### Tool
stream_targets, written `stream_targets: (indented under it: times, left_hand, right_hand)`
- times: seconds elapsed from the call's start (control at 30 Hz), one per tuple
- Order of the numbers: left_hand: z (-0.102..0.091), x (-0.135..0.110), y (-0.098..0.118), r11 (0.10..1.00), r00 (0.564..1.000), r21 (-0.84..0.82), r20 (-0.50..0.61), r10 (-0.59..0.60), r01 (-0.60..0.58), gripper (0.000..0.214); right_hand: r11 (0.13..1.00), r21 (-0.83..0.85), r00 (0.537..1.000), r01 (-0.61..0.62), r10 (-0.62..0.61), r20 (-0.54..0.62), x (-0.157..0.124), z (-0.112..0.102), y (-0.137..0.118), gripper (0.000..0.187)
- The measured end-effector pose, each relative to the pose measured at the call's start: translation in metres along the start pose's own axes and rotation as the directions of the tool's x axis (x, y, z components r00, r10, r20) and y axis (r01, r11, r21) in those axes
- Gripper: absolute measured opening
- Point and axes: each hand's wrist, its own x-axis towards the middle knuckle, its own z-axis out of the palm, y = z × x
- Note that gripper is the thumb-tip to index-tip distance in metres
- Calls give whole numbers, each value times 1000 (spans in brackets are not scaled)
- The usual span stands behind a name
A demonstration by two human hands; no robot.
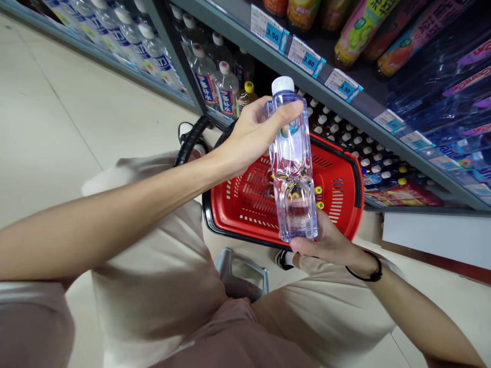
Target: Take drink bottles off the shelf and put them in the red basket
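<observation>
A large clear bottle (295, 179) with a white cap and a bluish tint is held over the red shopping basket (245, 204). My left hand (257, 130) wraps round its upper part, just below the cap, thumb across the label. Under the bottle's base, my right hand (326, 240) supports it with the thumb at the near corner; its other fingers are mostly hidden behind the bottle. Inside the basket, small yellow caps (319, 197) show beside the bottle, and the bottles they belong to are largely hidden.
A shelf edge (307, 59) with price tags runs across the upper right, drinks above and below it. Several clear bottles (220, 84) stand on the lower shelf at left. The basket's black handle (192, 138) leans left. A grey stool (245, 276) sits between my legs.
</observation>
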Motion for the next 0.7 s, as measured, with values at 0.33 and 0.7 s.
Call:
stream_targets:
  times: [0.33,0.7]
  left_hand:
    - [-2,0,-2,997,998,-62,38,40,-37,29]
    - [-3,0,-3,993,994,-70,46,101,-97,27]
  right_hand:
    - [999,-34,1000,-11,10,-24,0,0,0,48]
    - [1000,6,1000,-21,21,-17,1,1,-1,44]
